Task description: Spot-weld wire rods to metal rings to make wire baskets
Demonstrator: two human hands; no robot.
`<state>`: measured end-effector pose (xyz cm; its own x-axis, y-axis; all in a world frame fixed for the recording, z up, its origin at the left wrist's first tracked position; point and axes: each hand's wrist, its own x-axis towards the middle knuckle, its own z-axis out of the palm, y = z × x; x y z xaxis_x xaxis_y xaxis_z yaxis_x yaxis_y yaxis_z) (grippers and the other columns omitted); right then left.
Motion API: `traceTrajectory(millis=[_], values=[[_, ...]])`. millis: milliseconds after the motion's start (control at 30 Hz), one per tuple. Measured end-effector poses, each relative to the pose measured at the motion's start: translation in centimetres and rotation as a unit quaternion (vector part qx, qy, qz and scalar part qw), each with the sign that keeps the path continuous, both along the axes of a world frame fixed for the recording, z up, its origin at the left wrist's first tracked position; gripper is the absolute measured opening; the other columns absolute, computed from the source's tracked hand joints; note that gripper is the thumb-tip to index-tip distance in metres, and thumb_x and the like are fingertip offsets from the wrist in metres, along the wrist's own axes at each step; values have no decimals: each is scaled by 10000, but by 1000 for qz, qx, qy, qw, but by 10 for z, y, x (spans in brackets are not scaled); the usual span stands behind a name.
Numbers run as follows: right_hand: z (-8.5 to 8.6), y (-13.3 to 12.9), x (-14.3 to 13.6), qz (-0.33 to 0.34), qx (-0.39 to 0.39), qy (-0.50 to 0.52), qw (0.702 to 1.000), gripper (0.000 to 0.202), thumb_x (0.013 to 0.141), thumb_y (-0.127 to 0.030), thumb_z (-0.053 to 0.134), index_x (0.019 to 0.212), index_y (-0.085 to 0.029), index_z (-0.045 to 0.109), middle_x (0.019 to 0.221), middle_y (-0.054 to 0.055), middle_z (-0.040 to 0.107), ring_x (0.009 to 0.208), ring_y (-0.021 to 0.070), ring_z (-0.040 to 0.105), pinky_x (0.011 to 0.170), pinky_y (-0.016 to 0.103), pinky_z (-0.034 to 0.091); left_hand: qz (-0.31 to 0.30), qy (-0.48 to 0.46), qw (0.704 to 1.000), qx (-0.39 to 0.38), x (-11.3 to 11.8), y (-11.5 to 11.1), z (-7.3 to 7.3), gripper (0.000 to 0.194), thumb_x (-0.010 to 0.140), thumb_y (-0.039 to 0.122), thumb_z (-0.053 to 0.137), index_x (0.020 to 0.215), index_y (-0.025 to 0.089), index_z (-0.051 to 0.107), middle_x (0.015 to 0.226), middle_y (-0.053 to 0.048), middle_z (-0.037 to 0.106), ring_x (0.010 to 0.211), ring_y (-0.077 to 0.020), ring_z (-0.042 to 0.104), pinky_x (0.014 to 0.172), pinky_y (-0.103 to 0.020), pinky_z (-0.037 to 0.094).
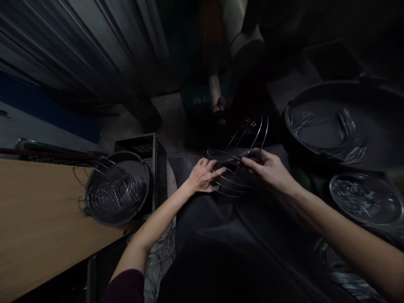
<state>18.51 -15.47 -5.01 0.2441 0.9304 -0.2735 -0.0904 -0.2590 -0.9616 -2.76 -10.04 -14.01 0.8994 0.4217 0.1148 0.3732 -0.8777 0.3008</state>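
Observation:
My left hand (204, 174) is closed on the near side of a piece made of thin curved metal wires (232, 194). Its index finger points along the wires. Across from it, my right hand (269, 168) pinches bent wire pieces (260, 132) that arc upward from its fingertips. Both hands are close together above the dark apron (217, 235) on my lap. Dim light and the fingers hide where the wires meet, so I cannot tell how they are joined.
A round dark tub (118, 223) of coiled wire rings stands left, beside a black plastic crate (161, 168) and a wooden tabletop (38, 227). At right, a wide dark pan (318, 130) holds bent wires, with a bowl (396, 206) of small metal pieces below. Machinery (217, 90) is ahead.

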Motion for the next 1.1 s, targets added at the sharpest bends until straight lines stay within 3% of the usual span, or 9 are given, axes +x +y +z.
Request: traceTrajectory(millis=[100, 200, 333, 533, 767, 933, 1100], values=[[4, 22, 0, -19, -15, 42, 999, 473, 509, -490, 837, 756, -179, 580, 634, -5, 591, 488, 88, 493, 415, 195, 381, 43, 5, 999, -20, 12, 12, 24, 782, 656, 536, 623, 1339, 191, 462, 1145, -160, 484, 992, -313, 467, 879, -466, 366], [13, 51, -1, 4, -25, 73, 997, 516, 475, -483, 852, 766, -175, 558, 623, -13, 578, 443, 64, 445, 371, 176, 318, 105, -19, 992, -64, 23, 23, 49, 859, 616, 542, 640, 1355, 169, 413, 1087, -134, 490, 975, -304, 478, 838, -424, 393], [26, 83, 0, 17, 6, 65, 998, 504, 509, -477, 835, 764, -183, 516, 597, -38, 536, 405, 35, 358, 340, 160, 236, 155, -115, 978, -73, 29, 37, 65, 839, 610, 487, 635, 1355, 202, 375, 1080, -99, 493, 982, -291, 477, 857, -424, 377], [47, 116, 4, 8, 62, 63, 996, 512, 498, -466, 840, 753, -191, 491, 537, -89, 410, 403, 25, 319, 346, 145, 228, 183, -337, 923, -25, 37, 61, 70, 615, 584, 379, 647, 1133, 180, 452, 1003, -85, 522, 961, -263, 491, 884, -424, 376], [45, 139, 8, 0, 58, 28, 998, 546, 478, -524, 815, 784, -204, 496, 575, -82, 433, 432, 43, 394, 369, 151, 323, 209, -355, 910, -44, 45, 79, 67, 642, 558, 331, 676, 1124, 204, 400, 1035, -76, 489, 981, -252, 480, 900, -440, 390], [38, 151, 10, 20, 71, 42, 996, 558, 478, -519, 820, 783, -217, 464, 545, -96, 394, 409, 49, 387, 356, 155, 320, 207, -379, 900, -54, 47, 91, 60, 704, 535, 340, 703, 1152, 209, 390, 1054, -75, 467, 987, -247, 480, 900, -449, 418], [38, 164, 10, 4, 69, 51, 996, 601, 408, -514, 846, 760, -222, 456, 544, -79, 444, 390, 58, 407, 331, 167, 319, 215, -383, 896, -69, 47, 102, 64, 742, 506, 332, 719, 1158, 204, 389, 1078, -81, 462, 986, -243, 490, 906, -450, 433]])
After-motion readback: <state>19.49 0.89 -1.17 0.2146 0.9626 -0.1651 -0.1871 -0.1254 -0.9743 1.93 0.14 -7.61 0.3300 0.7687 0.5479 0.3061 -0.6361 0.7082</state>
